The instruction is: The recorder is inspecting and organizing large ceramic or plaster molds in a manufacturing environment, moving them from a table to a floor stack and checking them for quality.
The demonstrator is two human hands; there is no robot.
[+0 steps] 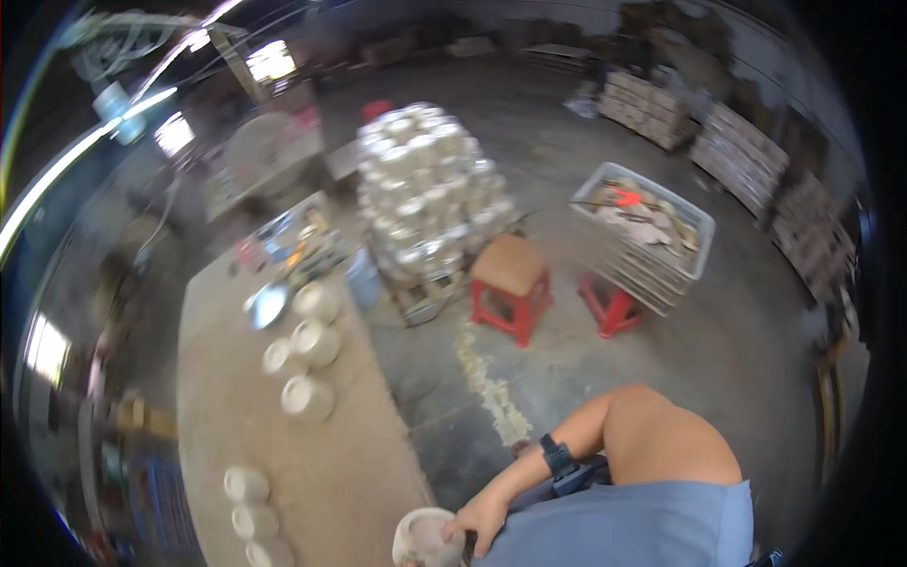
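At the lower edge, my right hand (482,520) grips the rim of a round off-white pot (416,537), its fingers over the near side. The pot is beside the table's front right edge and is partly cut off by the picture's bottom. My left hand does not show. On the brown table (246,416), several similar pots (309,399) stand in a cluster ahead. Three more pots (248,484) form a row at the table's left side.
A blue bowl (268,305) and assorted small items lie at the table's far end. Beyond stand a wrapped stack of pots (425,189), a red stool (515,274) with a brown seat, and a grey crate (699,222) above another red stool (609,307). Stacked goods (737,156) line the right.
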